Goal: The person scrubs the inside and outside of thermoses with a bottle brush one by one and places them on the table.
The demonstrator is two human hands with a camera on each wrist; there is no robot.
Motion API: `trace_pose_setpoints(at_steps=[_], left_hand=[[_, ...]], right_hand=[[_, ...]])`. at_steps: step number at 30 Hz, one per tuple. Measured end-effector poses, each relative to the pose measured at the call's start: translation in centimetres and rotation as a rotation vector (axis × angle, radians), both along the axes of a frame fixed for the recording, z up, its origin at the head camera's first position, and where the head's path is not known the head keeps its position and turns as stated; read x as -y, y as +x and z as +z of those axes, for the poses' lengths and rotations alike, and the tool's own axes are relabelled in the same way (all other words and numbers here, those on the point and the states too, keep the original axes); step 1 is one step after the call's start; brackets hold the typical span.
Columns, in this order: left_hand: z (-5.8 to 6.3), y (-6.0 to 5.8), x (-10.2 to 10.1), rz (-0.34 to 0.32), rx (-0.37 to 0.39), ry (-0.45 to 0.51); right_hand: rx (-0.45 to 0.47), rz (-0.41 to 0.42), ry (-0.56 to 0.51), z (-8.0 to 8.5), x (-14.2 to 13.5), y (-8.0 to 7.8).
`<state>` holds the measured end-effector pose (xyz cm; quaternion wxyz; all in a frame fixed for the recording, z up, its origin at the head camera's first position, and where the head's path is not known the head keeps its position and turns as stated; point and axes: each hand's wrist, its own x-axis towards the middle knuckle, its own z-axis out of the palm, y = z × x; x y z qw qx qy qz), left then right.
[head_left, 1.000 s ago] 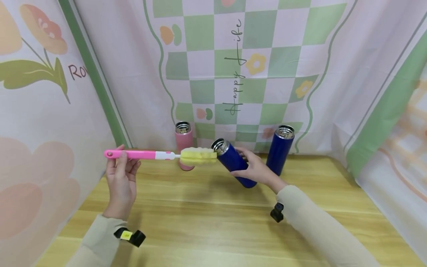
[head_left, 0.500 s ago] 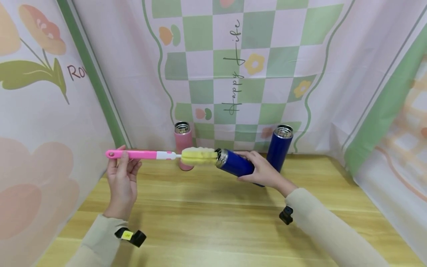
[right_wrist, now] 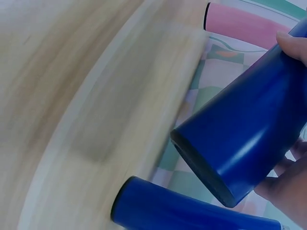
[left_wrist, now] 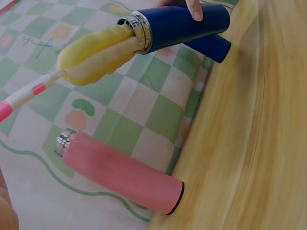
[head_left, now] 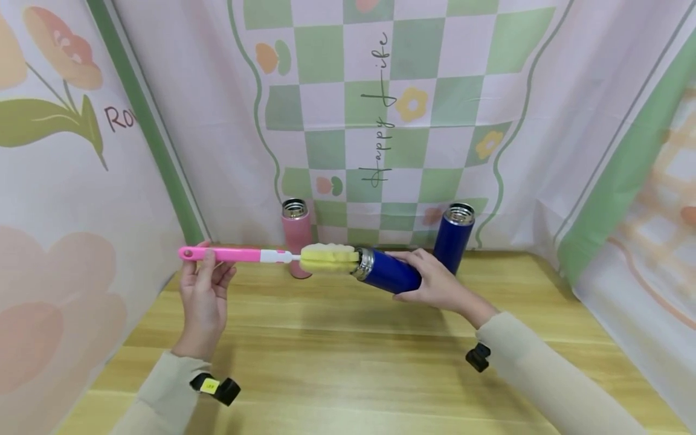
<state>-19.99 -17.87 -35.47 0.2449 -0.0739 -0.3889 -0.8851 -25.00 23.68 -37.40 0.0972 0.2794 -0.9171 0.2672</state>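
My left hand (head_left: 203, 299) pinches the pink handle of a bottle brush (head_left: 234, 255), which lies level in the air. Its yellow and white sponge head (left_wrist: 96, 55) has its tip just inside the steel mouth of a blue thermos bottle (head_left: 388, 272); most of the sponge is still outside. My right hand (head_left: 435, 283) grips that bottle around its body, lid off and tilted nearly flat, mouth toward the brush. In the right wrist view the bottle's dark base (right_wrist: 201, 167) hangs clear of the table.
Behind the brush a pink thermos bottle (head_left: 296, 232) stands upright and lidless. A second blue thermos bottle (head_left: 454, 238) stands behind my right hand. The wooden table (head_left: 337, 374) ends at a checkered cloth backdrop (head_left: 370, 109).
My right hand has tipped the blue bottle from a slant to nearly level and moved slightly right. The sponge tip has entered its mouth. My left hand has shifted slightly right with the brush.
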Motion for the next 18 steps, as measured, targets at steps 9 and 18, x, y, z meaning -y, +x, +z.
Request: trace_pose_setpoints(at_steps=[9, 18], left_hand=[[-0.6, 0.1, -0.6, -0.009, 0.070, -0.056], [-0.8, 0.2, -1.0, -0.046, 0.128, -0.078]], right_hand=[[-0.050, -0.016, 0.041, -0.3, -0.4, 1.3], [-0.114, 0.010, 0.014, -0.1, -0.7, 1.7]])
